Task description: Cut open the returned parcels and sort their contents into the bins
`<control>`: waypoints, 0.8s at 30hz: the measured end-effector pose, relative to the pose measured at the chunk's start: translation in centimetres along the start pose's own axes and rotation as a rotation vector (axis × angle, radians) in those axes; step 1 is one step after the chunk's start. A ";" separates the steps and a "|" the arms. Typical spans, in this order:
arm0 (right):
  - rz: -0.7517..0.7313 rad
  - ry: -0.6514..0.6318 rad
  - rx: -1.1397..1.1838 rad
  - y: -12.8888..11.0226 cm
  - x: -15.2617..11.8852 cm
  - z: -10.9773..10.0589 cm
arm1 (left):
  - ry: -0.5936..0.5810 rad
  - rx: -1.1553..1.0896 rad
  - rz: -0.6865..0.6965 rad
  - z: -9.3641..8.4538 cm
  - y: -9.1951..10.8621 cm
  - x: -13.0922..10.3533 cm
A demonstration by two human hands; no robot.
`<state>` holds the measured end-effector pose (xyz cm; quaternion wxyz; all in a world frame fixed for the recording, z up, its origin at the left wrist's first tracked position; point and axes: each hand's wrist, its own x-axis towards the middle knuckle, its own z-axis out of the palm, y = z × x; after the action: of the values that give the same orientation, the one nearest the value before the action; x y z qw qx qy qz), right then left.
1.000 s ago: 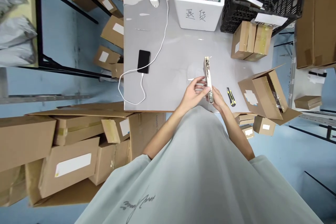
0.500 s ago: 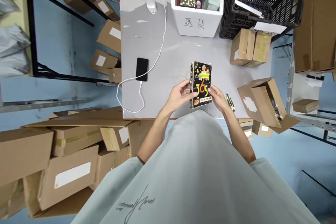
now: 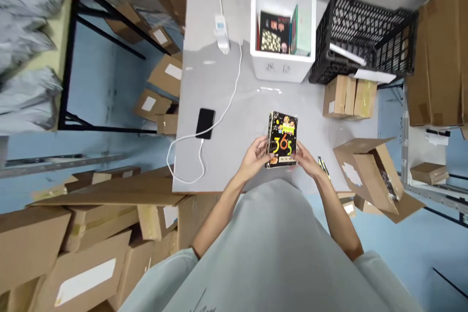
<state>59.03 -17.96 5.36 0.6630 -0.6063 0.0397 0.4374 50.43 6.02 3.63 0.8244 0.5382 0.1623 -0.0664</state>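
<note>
A thick black book [image 3: 282, 137] with a large colourful "365" on its cover is held over the near part of the grey table [image 3: 226, 165]. My left hand [image 3: 256, 156] grips its left lower edge by the spine, thumb on the cover. On the opposite edge, my right hand [image 3: 305, 158] holds the lower corner, its thumb also on the front. The fingers behind the book are hidden. A small yellow-and-black item [image 3: 323, 167], perhaps a cutter, lies just right of my right hand.
A white foam box [image 3: 283, 69] with several books stands at the back, beside a black plastic crate [image 3: 369, 34]. Small cartons [image 3: 340, 96] and an open carton [image 3: 369, 170] sit to the right. On the left lie a phone [image 3: 205, 123], its white cable and a power strip [image 3: 221, 34].
The view has tilted up, so the table and everything on it appear lower, and more of the foam box shows. Both hands still hold the book, which now faces the camera more squarely.
</note>
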 end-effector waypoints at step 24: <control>-0.319 0.369 0.046 -22.6 28.8 -1.1 | 0.360 0.123 0.117 -4.0 15.9 32.3</control>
<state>91.39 -0.89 5.65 0.7187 -0.6594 0.0738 0.2080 84.47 18.30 4.94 0.7501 0.5993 0.2712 0.0689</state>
